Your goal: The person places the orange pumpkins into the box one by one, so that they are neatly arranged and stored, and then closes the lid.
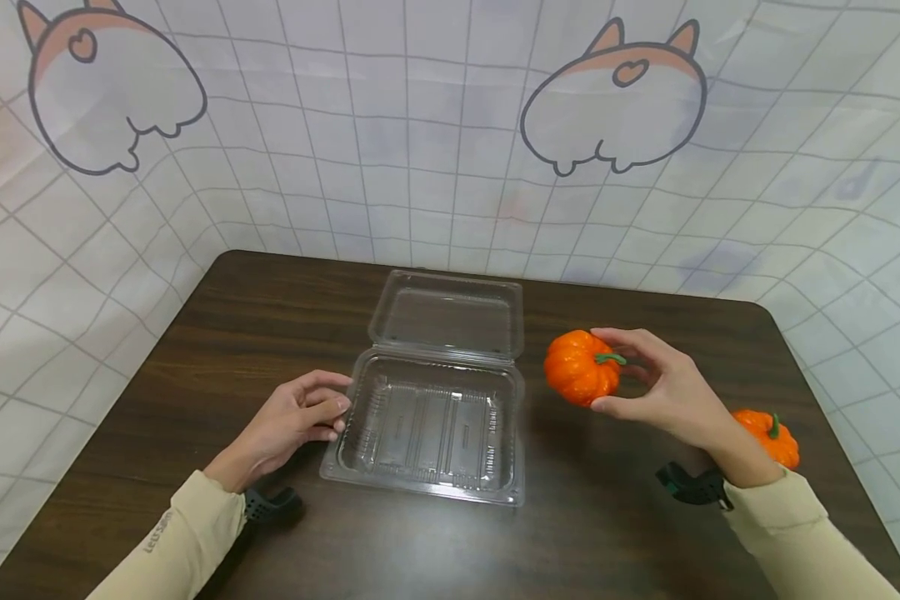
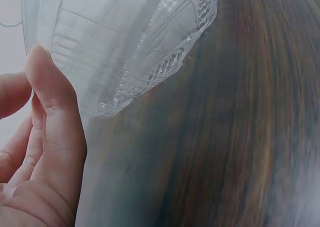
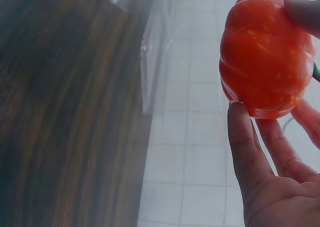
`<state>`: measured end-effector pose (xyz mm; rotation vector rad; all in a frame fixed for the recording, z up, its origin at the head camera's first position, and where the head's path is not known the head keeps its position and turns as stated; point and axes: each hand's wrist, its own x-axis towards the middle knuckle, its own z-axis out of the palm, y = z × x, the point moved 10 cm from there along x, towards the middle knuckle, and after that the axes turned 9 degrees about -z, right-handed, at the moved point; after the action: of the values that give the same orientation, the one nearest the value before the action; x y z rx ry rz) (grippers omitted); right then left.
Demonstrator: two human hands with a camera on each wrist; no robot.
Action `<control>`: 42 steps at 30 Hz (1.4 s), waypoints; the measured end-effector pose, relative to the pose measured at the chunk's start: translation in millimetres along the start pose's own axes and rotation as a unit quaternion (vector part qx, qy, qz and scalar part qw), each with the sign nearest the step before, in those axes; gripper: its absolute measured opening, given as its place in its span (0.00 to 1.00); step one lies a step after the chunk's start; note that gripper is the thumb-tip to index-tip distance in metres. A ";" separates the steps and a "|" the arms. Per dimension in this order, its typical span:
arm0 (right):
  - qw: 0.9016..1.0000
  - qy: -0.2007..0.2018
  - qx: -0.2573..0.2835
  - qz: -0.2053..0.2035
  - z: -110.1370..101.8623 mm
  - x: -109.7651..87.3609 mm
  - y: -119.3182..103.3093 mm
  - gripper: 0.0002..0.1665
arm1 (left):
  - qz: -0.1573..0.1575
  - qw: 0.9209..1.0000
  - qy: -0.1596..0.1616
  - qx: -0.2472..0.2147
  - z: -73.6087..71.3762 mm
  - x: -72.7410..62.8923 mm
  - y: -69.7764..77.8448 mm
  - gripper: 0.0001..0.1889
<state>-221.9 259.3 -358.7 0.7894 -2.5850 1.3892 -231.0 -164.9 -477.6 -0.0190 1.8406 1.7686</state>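
Observation:
A small orange pumpkin (image 1: 576, 369) with a green stem is held by my right hand (image 1: 663, 387), above the table to the right of a clear plastic container. In the right wrist view, fingers and thumb grip the pumpkin (image 3: 267, 54) from opposite sides. The clamshell container (image 1: 427, 433) lies with its lid (image 1: 450, 312) folded back, and nothing is inside it. My left hand (image 1: 296, 421) pinches the container's left rim between thumb and fingers. In the left wrist view, the container's ribbed wall (image 2: 120, 62) shows beside the thumb.
A second orange pumpkin (image 1: 768, 437) sits on the dark wooden table (image 1: 270, 317) at the right, partly behind my right wrist. White gridded cloth (image 1: 435, 150) with cartoon drawings stands along the table's back and sides. Dark straps (image 1: 693, 485) circle both wrists.

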 end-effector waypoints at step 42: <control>0.991 -0.106 0.076 -0.036 79.2 70.4 -44.4 0.45 | -0.016 0.999 -0.029 -0.033 54.1 20.3 0.1 0.26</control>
<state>-249.0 148.1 -348.4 1.0992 -2.5927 1.5750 -226.8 -107.6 -483.3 -0.0233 1.7322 1.7873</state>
